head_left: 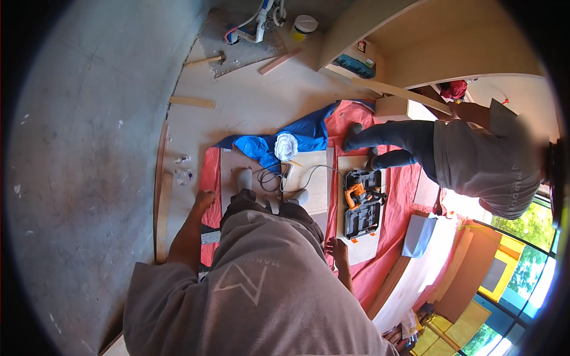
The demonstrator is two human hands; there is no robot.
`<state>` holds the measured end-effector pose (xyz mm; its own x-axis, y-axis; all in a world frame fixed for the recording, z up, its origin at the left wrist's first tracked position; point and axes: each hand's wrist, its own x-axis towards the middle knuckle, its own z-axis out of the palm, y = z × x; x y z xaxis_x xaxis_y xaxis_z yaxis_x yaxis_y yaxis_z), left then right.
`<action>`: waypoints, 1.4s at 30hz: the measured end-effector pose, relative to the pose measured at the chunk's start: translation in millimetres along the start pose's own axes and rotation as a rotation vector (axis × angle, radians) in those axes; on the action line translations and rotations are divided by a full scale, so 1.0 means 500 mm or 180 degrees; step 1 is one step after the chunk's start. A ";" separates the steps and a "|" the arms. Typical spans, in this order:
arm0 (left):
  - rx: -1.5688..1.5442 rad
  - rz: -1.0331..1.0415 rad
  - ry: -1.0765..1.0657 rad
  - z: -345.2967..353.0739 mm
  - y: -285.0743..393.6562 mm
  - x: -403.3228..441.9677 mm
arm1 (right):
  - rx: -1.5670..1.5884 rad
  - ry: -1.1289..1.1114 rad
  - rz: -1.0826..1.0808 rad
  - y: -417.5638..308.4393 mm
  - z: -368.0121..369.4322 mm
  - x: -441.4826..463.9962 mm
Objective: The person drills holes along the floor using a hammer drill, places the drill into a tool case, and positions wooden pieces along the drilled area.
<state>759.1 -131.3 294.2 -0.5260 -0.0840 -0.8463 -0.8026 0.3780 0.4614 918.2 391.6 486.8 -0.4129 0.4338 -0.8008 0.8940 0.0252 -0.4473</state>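
Observation:
My left hand hangs beside my left leg with its fingers loosely apart, holding nothing that I can see. It is above the edge of the red sheet. My right hand hangs at my other side, fingers loose and apart, nothing visible in it. Nearest to it is an open black tool case with an orange power tool inside. A dark cable loops from the case towards my feet. I stand on boards, with a pale wooden panel just to the right.
A co-worker bends over at the right, near a long wooden strip and a large plywood cabinet. A white bundle lies on a blue tarp. A hammer, a bucket and pipes are farther off.

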 end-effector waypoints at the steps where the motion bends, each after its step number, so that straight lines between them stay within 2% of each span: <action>1: -0.0018 0.0001 0.0025 0.004 -0.002 0.000 | 0.0215 -0.0062 0.0032 -0.034 -0.007 -0.009; 2: 0.0113 0.0036 0.0021 0.005 -0.004 0.007 | 0.0845 -0.0002 -0.0318 -0.071 -0.013 -0.014; 3: 0.0223 0.0038 0.0019 0.002 -0.016 0.022 | 0.1089 -0.0158 -0.0876 -0.173 -0.018 -0.058; 4: 0.0335 0.0019 0.0011 0.004 -0.029 0.028 | 0.2149 -0.0643 -0.0967 -0.220 -0.055 -0.069; 5: 0.0428 0.0248 0.0157 0.009 -0.033 0.023 | 0.2639 -0.1225 -0.1556 -0.300 -0.087 -0.100; 6: 0.0537 0.0478 0.0319 0.004 -0.024 0.015 | 0.1989 -0.0327 -0.2148 -0.389 -0.096 -0.200; 7: 0.0657 0.0384 0.0389 -0.004 0.003 -0.004 | 0.1662 -0.0205 -0.2778 -0.458 -0.114 -0.267; 8: 0.0802 0.0302 0.0454 -0.012 0.030 -0.017 | 0.1341 -0.0406 -0.3529 -0.521 -0.139 -0.338; 10: 0.0975 0.0574 0.0481 -0.013 0.040 0.001 | 0.0499 -0.1379 -0.4947 -0.626 -0.153 -0.464; 12: 0.1039 0.0844 0.0488 -0.011 0.079 -0.013 | -0.0417 -0.2627 -0.5743 -0.699 -0.124 -0.548; 14: 0.1018 0.1076 0.0472 -0.003 0.113 -0.016 | -0.0997 -0.3345 -0.6052 -0.739 -0.082 -0.599; 16: 0.0985 0.1263 0.0410 0.010 0.127 -0.006 | -0.1284 -0.3562 -0.6201 -0.755 -0.052 -0.619; 19: 0.0643 0.1034 0.0278 0.042 0.122 0.026 | -0.1404 -0.3657 -0.6223 -0.765 -0.038 -0.615; 25: 0.1012 0.1189 0.0496 0.060 0.049 0.029 | -0.1461 -0.3807 -0.6125 -0.775 -0.049 -0.610; 28: 0.1287 0.0704 0.0143 0.040 0.032 0.002 | -0.1476 -0.3884 -0.6095 -0.782 -0.048 -0.611; 31: 0.1059 -0.0042 -0.0030 0.030 0.047 -0.028 | -0.1376 -0.3938 -0.6013 -0.781 -0.058 -0.606; 33: 0.1086 0.0410 0.0154 0.038 0.014 -0.020 | -0.1198 -0.3921 -0.5850 -0.773 -0.074 -0.588; 36: 0.0718 0.0513 0.0317 0.049 0.002 -0.016 | -0.0715 -0.3495 -0.5085 -0.732 -0.087 -0.507; 40: 0.0427 0.0341 0.0240 0.046 0.033 -0.042 | -0.0487 -0.1585 -0.2681 -0.587 -0.001 -0.286; 42: 0.0508 0.0660 0.0241 0.046 0.003 -0.013 | -0.0548 -0.0879 -0.1931 -0.450 0.018 -0.136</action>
<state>767.8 -109.2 294.0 -0.6988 -0.0561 -0.7131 -0.6243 0.5345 0.5697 743.6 348.3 638.3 -0.8579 0.0529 -0.5111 0.4961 0.3438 -0.7973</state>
